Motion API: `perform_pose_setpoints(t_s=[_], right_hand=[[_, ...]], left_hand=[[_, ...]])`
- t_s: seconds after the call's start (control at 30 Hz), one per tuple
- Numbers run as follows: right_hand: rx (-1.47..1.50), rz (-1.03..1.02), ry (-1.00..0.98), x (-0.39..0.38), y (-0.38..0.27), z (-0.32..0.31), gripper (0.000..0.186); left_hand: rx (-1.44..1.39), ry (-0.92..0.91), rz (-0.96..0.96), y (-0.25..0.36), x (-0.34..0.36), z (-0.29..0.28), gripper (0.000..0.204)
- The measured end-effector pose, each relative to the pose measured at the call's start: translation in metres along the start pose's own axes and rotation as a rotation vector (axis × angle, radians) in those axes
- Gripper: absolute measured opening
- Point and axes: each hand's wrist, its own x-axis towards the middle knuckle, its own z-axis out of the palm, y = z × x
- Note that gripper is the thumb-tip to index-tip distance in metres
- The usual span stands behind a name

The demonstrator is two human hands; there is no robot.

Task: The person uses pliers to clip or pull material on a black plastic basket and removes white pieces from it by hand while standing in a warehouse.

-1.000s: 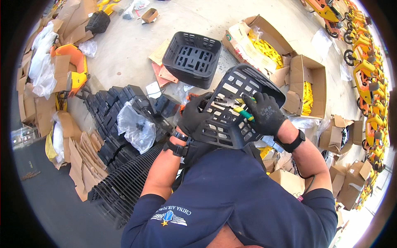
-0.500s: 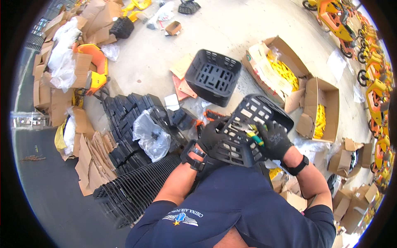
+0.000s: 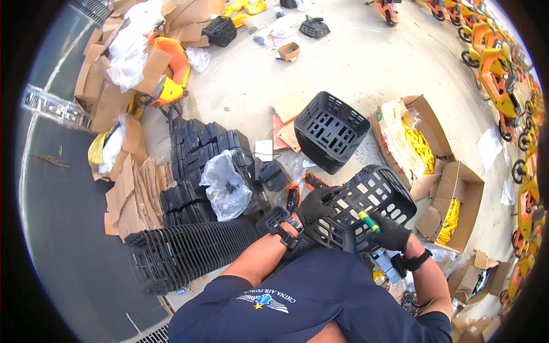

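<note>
My left hand (image 3: 314,207), in a black glove, grips the left side of a black slotted plastic basket (image 3: 389,190), which is tilted in front of my torso. My gloved right hand (image 3: 389,234) is closed on a tool with a green-and-yellow handle (image 3: 369,223), over the basket's lower right part; the tool's working end is hidden. Orange-and-black objects (image 3: 293,196) lie just beyond my left hand.
Nested black baskets (image 3: 333,130) stand ahead; a long basket stack (image 3: 189,251) lies lower left. Dark blocks (image 3: 189,148) fill the left. Right are boxes of yellow parts (image 3: 419,146) and rows of yellow-orange scooters (image 3: 494,86). Cardboard and plastic (image 3: 131,57) lie piled upper left.
The view has shifted, moving the floor items down and rightward in it. The basket and both hands sit lower. The tool's metal jaws, seen over the slots earlier, are now hidden.
</note>
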Motion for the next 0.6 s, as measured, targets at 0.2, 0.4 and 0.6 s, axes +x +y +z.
perform_pose_setpoints(t_s=[0.2, 0.4, 0.6], right_hand=[[-0.731, -0.008, 0.225, 0.007, 0.01, 0.016, 0.076], [0.189, 0.008, -0.131, 0.011, 0.02, -0.012, 0.065], [-0.716, -0.341, 0.403, -0.006, 0.038, -0.008, 0.053]], left_hand=[[-0.093, 0.036, -0.011, -0.022, 0.001, 0.005, 0.068], [-0.014, 0.041, -0.036, -0.012, 0.007, 0.009, 0.07], [0.083, 0.201, -0.041, -0.02, 0.005, -0.003, 0.059]])
